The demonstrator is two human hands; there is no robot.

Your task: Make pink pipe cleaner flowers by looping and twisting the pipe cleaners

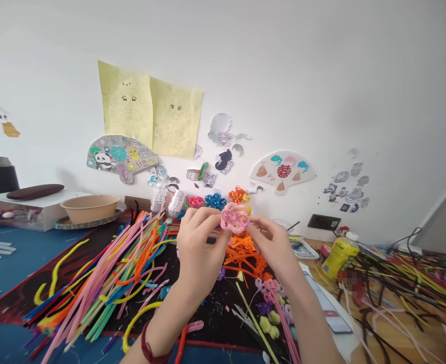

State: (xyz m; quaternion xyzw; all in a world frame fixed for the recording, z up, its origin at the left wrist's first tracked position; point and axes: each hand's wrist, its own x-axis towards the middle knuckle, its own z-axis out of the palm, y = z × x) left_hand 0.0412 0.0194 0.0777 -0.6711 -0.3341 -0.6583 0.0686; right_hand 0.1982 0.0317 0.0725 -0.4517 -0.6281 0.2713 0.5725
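Note:
Both my hands are raised above the table and pinch a pink pipe-cleaner flower (pixel 234 218) between their fingertips. My left hand (pixel 199 253) grips its left edge with thumb and fingers closed; a dark red band circles that wrist. My right hand (pixel 273 244) holds the flower's right side. Below the hands lies a black mat (pixel 75 263) with an orange tangle of pipe cleaners (pixel 246 255) and finished small flowers on stems (pixel 272 308).
A big heap of coloured pipe cleaners (pixel 109 278) spreads at the left. A tan bowl (pixel 89 207) stands at the back left, a yellow bottle (pixel 339 255) and dark pipe cleaners (pixel 408 283) at the right. Paper drawings and fans hang on the wall.

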